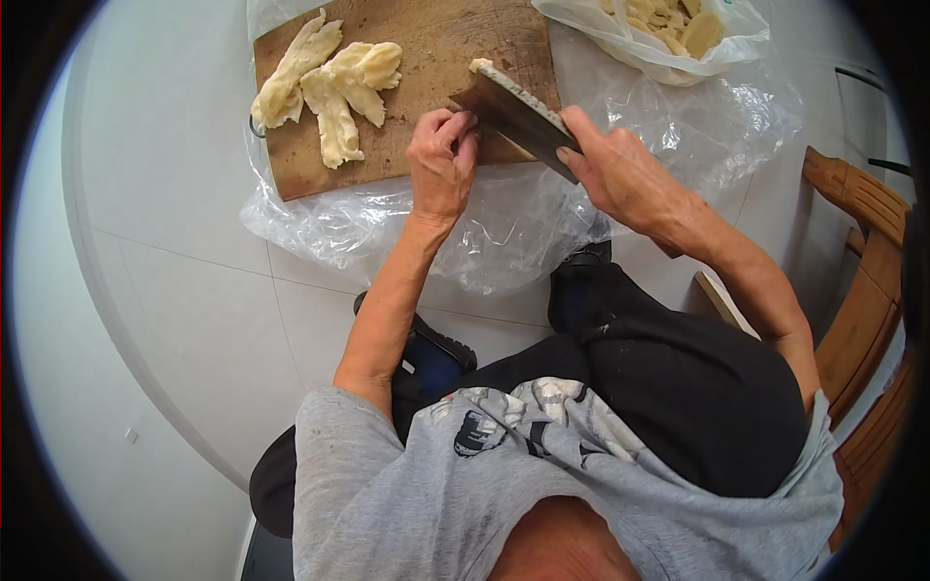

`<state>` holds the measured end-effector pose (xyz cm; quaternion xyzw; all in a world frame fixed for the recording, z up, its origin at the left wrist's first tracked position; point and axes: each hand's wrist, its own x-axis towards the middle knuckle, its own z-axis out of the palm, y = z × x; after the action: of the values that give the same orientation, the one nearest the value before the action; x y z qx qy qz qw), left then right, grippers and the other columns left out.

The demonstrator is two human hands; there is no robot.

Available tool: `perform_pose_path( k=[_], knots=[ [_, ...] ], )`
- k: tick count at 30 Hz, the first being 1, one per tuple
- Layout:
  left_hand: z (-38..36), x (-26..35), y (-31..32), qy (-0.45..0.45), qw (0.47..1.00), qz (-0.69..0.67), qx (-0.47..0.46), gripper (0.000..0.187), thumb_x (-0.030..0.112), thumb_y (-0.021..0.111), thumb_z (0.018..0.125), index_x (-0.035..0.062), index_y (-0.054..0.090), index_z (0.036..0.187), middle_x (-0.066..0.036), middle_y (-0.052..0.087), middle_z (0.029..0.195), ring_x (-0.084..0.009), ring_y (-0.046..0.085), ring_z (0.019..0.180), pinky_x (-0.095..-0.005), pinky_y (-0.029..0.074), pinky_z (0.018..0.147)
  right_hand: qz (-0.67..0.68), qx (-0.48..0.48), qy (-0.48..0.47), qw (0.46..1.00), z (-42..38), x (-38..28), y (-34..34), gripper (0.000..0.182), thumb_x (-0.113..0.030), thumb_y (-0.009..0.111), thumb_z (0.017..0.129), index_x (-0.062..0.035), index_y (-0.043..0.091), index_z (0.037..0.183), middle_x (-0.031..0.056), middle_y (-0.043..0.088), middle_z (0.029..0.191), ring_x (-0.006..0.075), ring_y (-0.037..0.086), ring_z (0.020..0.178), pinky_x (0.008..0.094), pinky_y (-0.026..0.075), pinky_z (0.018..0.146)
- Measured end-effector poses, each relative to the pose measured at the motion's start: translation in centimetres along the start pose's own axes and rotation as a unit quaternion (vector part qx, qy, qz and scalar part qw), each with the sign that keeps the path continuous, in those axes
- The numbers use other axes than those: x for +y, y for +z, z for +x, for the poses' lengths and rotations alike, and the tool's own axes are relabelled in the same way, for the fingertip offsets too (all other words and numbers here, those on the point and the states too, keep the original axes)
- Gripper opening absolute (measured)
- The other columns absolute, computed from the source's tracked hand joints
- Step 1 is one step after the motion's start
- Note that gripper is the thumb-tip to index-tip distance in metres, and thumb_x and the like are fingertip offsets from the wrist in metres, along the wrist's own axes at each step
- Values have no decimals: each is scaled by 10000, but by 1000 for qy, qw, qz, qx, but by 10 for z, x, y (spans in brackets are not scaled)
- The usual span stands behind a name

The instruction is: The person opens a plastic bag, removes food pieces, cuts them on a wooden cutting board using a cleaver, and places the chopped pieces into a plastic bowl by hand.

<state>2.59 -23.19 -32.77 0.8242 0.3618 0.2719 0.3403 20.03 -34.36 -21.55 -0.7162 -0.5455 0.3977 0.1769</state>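
Note:
My right hand (620, 174) grips a cleaver (523, 121), its dark broad blade tilted above the right part of a wooden cutting board (455, 39). A pale crumb clings to the blade's far corner. Beside the blade's near left edge, my left hand (443, 165) is closed, its fingers curled together over the board's front edge. Whatever those fingers may hold is hidden. Pale yellow, soft-looking lumps (339, 92) lie on the left half of the board, apart from both hands.
Clear plastic sheeting (494, 247) spreads under the board on the tiled floor (194, 290). A white plastic bag (639, 48) with pale yellow flat pieces (702, 34) stands at the back right. Wooden furniture (862, 290) is at the right. My shoes (581, 286) are near the sheeting.

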Motion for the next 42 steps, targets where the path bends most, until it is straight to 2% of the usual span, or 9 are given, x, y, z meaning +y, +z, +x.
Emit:
perform_pose_path(
  k=[5, 8, 17, 23, 26, 29, 33, 36, 42],
  knots=[
    [-3, 2, -4, -89, 995, -44, 5, 160, 65, 685, 736, 8, 664, 885, -96, 634, 758, -158, 606, 625, -274, 484, 598, 51, 43, -23, 997, -18, 2, 9, 196, -71, 507, 881, -11, 370, 1007, 210, 510, 523, 413, 537, 499, 470, 409, 453],
    [0, 5, -5, -129, 990, -52, -7, 169, 71, 645, 734, 10, 648, 891, -118, 615, 747, -207, 606, 606, -299, 481, 583, 30, 17, -21, 999, -22, -7, 2, 191, -68, 511, 879, -12, 368, 994, 205, 510, 520, 403, 547, 505, 465, 412, 451],
    [2, -2, -9, -83, 996, 25, -29, 91, 87, 664, 710, 14, 661, 764, -142, 615, 708, -285, 610, 622, -350, 472, 568, -107, -44, -32, 993, -4, -10, 13, 181, 44, 481, 799, 4, 354, 922, 208, 522, 523, 409, 566, 517, 461, 453, 456],
    [-6, 1, -11, -73, 997, -3, -3, 65, 46, 655, 716, -3, 620, 691, -104, 611, 625, -213, 611, 576, -329, 472, 532, -126, -16, -80, 989, -2, -9, 16, 178, 66, 443, 780, -2, 365, 925, 195, 526, 524, 387, 579, 508, 445, 469, 444],
    [4, -15, -28, -276, 926, -255, 46, 32, 10, 629, 747, -4, 601, 747, -70, 626, 669, -149, 619, 618, -277, 464, 500, -102, 47, -104, 988, -20, -9, 15, 188, 41, 458, 812, -22, 379, 971, 187, 539, 548, 364, 592, 518, 420, 469, 430],
    [15, -14, -32, -269, 852, -448, 24, 160, 13, 606, 818, -17, 595, 975, -65, 634, 819, -90, 602, 652, -188, 452, 545, -57, 90, -123, 987, -24, -8, 10, 191, -20, 479, 863, -43, 383, 1026, 178, 552, 580, 336, 598, 520, 416, 468, 442],
    [22, -3, -28, -165, 977, -110, -81, 344, 82, 650, 823, 47, 554, 1151, -21, 596, 798, -84, 477, 546, -215, 446, 526, 89, 121, -8, 989, -22, 1, -1, 183, -101, 503, 895, -38, 417, 1044, 154, 535, 577, 274, 554, 464, 372, 443, 428],
    [18, 5, -9, -78, 990, -38, -108, 550, 112, 731, 731, 52, 509, 1231, -64, 540, 884, -105, 479, 581, -256, 463, 567, 210, 122, 96, 965, -20, 15, -10, 196, -132, 513, 896, -13, 452, 1039, 81, 486, 551, 154, 487, 420, 285, 388, 385],
    [46, -8, 11, 31, 993, 43, -105, 656, 104, 748, 675, 51, 470, 1267, -143, 501, 1045, -184, 553, 672, -317, 495, 648, 352, 102, 159, 917, -22, 36, -3, 232, -161, 501, 910, -5, 449, 1074, 11, 443, 621, 87, 453, 416, 250, 372, 372]
  ],
)
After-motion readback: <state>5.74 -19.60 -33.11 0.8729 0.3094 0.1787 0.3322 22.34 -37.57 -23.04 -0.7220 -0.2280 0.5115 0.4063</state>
